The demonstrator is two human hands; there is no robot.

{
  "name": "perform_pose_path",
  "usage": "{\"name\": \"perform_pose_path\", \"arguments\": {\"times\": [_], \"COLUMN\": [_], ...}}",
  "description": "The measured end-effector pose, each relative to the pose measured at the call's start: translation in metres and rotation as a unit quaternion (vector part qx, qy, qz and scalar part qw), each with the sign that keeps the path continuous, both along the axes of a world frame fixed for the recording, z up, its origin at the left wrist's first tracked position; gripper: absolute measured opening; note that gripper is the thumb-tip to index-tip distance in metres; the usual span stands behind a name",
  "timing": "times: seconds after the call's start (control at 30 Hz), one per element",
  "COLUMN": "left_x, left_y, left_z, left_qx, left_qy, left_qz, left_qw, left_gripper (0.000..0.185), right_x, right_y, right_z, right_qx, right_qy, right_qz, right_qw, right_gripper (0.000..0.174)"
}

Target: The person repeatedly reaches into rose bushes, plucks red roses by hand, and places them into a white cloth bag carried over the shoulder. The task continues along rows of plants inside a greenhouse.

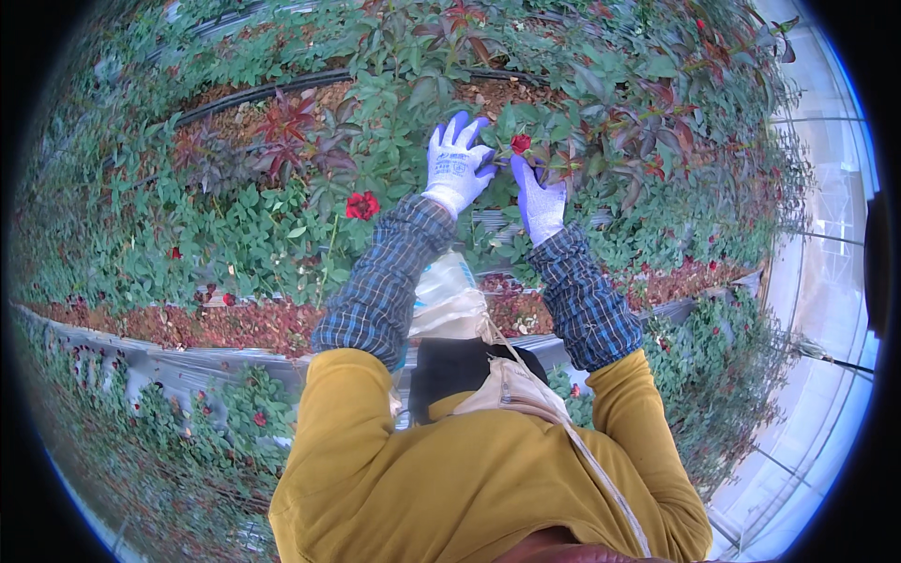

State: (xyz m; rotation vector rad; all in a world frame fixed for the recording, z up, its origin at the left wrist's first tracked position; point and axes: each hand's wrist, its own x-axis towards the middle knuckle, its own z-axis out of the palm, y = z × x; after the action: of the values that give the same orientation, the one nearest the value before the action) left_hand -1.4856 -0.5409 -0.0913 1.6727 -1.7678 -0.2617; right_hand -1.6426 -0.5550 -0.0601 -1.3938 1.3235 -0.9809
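Observation:
A small red rose bloom [521,144] stands among the leaves just above my right hand [540,197], which wears a white glove with purple fingertips. The right thumb and fingers are near its stem; whether they grip it cannot be told. My left hand [457,163], in a matching glove, reaches into the foliage left of the bloom. Its upper fingers are spread and its lower fingers curl toward a thin stem between the hands; contact is unclear. A larger open red rose [362,205] sits left of my left wrist.
Rose bushes [267,218] spread around both hands. Black irrigation pipes [264,91] run behind. A white plastic bag [447,295] hangs before me. Plastic ground film [246,362] borders a soil path [267,325] scattered with petals. Greenhouse sheeting [816,281] stands at the right.

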Motion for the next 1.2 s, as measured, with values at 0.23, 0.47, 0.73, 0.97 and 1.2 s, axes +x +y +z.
{"name": "perform_pose_path", "arguments": {"times": [0.23,0.47,0.73,0.97,1.2], "left_x": [0.018,0.022,0.023,0.026,0.021], "left_y": [0.019,0.032,0.039,0.039,0.033], "left_z": [-0.002,-0.007,-0.008,-0.008,-0.015], "left_qx": [-0.062,-0.091,-0.083,-0.056,-0.034], "left_qy": [0.001,0.005,0.012,0.006,0.008], "left_qz": [-0.033,-0.047,-0.051,-0.053,-0.041], "left_qw": [0.998,0.995,0.995,0.997,0.999], "left_gripper": [0.023,0.023,0.025,0.027,0.038], "right_x": [0.013,0.011,0.012,0.016,0.001], "right_y": [0.004,0.003,0.005,0.026,0.029], "right_z": [0.007,0.002,0.009,0.021,0.008], "right_qx": [0.042,0.174,0.225,0.123,-0.054], "right_qy": [-0.100,-0.195,-0.182,-0.163,0.210], "right_qz": [-0.071,-0.070,-0.077,-0.046,0.106], "right_qw": [0.992,0.963,0.954,0.978,0.970], "right_gripper": [0.021,0.032,0.026,0.033,0.066]}}
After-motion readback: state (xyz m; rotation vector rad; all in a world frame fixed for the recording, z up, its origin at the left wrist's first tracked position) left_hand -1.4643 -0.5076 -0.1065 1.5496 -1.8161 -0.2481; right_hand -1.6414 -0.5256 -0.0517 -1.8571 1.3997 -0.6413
